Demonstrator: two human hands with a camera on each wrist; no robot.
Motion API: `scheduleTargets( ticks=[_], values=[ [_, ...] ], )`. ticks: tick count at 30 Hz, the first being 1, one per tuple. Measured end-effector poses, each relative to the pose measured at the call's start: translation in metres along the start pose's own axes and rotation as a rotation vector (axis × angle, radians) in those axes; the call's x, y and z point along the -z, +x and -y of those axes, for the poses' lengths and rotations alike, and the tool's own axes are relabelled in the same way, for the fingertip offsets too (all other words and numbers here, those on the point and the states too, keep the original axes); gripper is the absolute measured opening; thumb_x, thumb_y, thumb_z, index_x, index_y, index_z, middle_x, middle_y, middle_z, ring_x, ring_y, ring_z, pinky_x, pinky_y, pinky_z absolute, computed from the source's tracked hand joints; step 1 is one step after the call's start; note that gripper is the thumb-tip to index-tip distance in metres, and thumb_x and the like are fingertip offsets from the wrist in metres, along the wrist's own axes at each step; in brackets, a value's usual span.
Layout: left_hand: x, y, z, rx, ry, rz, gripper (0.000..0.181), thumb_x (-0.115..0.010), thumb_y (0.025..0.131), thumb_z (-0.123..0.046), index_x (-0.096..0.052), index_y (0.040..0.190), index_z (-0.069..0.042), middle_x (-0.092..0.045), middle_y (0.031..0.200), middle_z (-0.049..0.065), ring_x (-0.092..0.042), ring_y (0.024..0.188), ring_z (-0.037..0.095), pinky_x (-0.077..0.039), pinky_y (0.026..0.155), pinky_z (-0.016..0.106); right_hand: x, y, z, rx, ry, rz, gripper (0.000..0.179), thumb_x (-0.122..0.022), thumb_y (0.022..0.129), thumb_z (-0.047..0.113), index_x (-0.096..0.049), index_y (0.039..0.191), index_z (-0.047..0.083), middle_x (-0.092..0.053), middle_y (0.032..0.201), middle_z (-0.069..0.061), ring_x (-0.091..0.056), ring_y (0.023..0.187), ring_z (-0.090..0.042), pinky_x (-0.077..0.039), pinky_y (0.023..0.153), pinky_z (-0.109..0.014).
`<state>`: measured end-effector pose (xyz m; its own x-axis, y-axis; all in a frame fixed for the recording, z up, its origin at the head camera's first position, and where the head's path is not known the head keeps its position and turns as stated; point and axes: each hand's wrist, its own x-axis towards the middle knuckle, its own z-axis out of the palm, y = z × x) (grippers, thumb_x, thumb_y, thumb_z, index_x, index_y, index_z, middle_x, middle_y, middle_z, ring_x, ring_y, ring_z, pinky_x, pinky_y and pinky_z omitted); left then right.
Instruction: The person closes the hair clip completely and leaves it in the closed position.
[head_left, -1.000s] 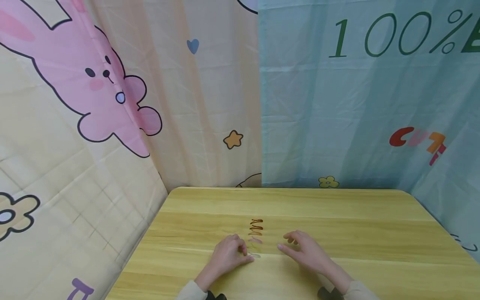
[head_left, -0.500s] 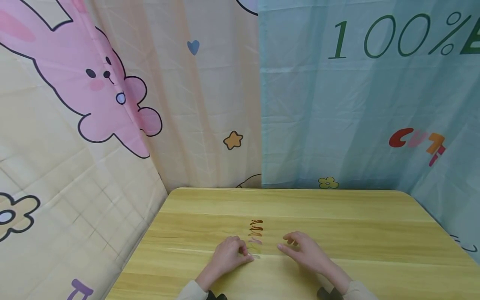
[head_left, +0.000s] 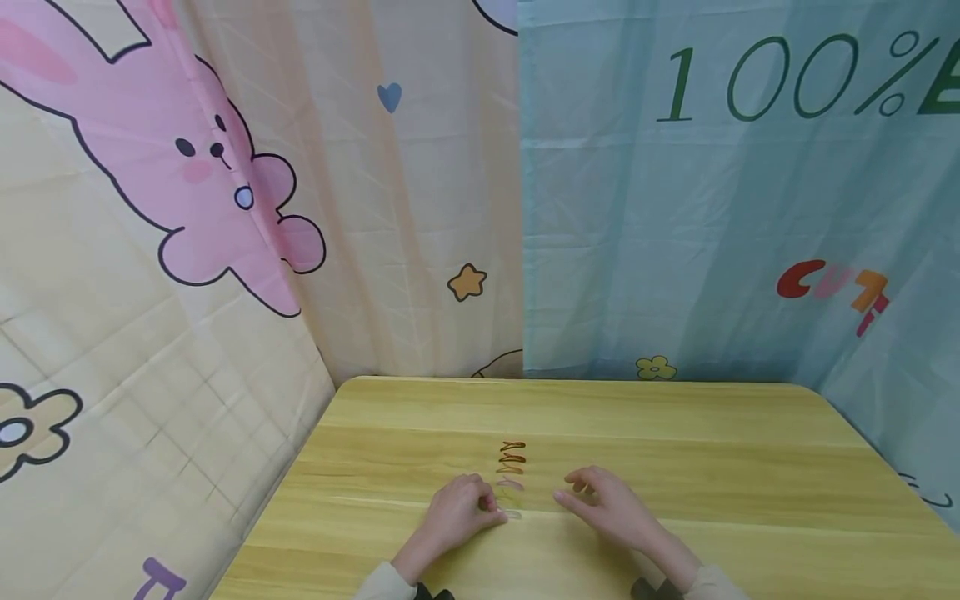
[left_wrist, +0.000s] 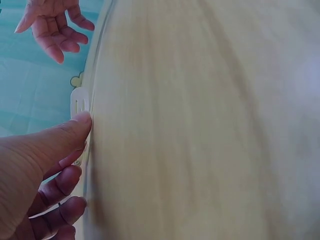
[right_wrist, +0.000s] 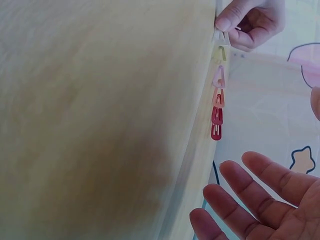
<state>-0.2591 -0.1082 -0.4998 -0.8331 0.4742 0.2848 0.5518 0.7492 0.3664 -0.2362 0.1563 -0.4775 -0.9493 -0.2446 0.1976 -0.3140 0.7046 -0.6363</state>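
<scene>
A white snap hair clip [left_wrist: 79, 99] is pinched between the thumb and forefinger of my left hand [head_left: 461, 510], at the near end of a row of clips. Beyond it, running away from me, come a yellow clip [right_wrist: 221, 53], a pink clip [right_wrist: 219, 76], an orange clip [right_wrist: 219, 97], a red clip [right_wrist: 217, 115] and a dark red clip [right_wrist: 216, 132]. My right hand [head_left: 611, 507] is held to the right of the row, holding nothing, its fingers relaxed and apart from the clips.
The clips lie on a light wooden table [head_left: 720, 450] with rounded far corners. Behind it hang a cream curtain [head_left: 420, 192] with a pink rabbit and a blue-green curtain [head_left: 637, 208] with printed lettering.
Both hands keep their places, the left one still pinching the white hair clip. Only the head view has shifted slightly.
</scene>
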Motion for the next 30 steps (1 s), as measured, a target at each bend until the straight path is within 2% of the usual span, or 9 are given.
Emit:
scheduleTargets(
  ticks=[9,17,20,23,27,30],
  values=[
    [0.0,0.002,-0.002,0.003,-0.014,0.001,0.023,-0.077,0.075,-0.042,-0.063,0.069,-0.026,-0.048,0.071,-0.019,-0.043,0.064,0.0,-0.039,0.055,0.019,-0.002,0.0,0.001,0.011,0.015,0.008,0.045,-0.063,0.088,0.046,-0.065,0.108,0.007,-0.061,0.095,0.0,-0.057,0.087,-0.017,-0.048,0.074,-0.04],
    [0.005,0.009,-0.017,0.0,-0.058,0.036,0.021,-0.076,0.077,-0.042,-0.065,0.069,-0.026,-0.05,0.072,-0.019,-0.043,0.062,-0.002,-0.039,0.054,0.018,-0.004,0.0,0.004,0.078,0.038,0.018,0.043,-0.061,0.09,0.045,-0.066,0.106,0.006,-0.062,0.093,0.003,-0.057,0.084,-0.015,-0.048,0.071,-0.034],
    [0.008,0.012,-0.023,-0.007,-0.071,0.052,0.02,-0.076,0.077,-0.042,-0.066,0.07,-0.026,-0.058,0.077,-0.018,-0.045,0.063,-0.003,-0.039,0.054,0.018,-0.005,0.0,0.005,0.125,0.056,0.03,0.043,-0.059,0.091,0.046,-0.066,0.105,0.005,-0.062,0.09,0.006,-0.057,0.08,-0.011,-0.049,0.069,-0.031],
    [0.01,0.015,-0.029,-0.012,-0.081,0.069,0.02,-0.076,0.078,-0.041,-0.064,0.069,-0.027,-0.066,0.091,-0.014,-0.049,0.068,-0.003,-0.04,0.057,0.018,-0.006,0.0,0.006,0.164,0.075,0.047,0.039,-0.06,0.091,0.043,-0.067,0.102,0.006,-0.062,0.087,0.008,-0.057,0.076,-0.008,-0.048,0.066,-0.027],
    [0.011,0.019,-0.036,-0.009,-0.091,0.078,0.023,-0.076,0.077,-0.043,-0.062,0.066,-0.028,-0.067,0.099,-0.011,-0.052,0.073,-0.003,-0.041,0.06,0.018,-0.006,0.001,0.008,0.199,0.092,0.055,0.028,-0.062,0.092,0.039,-0.068,0.097,0.012,-0.061,0.084,0.012,-0.055,0.073,-0.005,-0.047,0.063,-0.026],
    [0.012,0.021,-0.039,-0.011,-0.09,0.074,0.024,-0.076,0.077,-0.044,-0.062,0.066,-0.027,-0.063,0.085,-0.015,-0.05,0.067,-0.002,-0.041,0.059,0.019,-0.006,0.001,0.008,0.223,0.101,0.057,0.024,-0.061,0.092,0.04,-0.069,0.093,0.017,-0.061,0.082,0.015,-0.055,0.072,-0.003,-0.047,0.063,-0.025]
  ],
)
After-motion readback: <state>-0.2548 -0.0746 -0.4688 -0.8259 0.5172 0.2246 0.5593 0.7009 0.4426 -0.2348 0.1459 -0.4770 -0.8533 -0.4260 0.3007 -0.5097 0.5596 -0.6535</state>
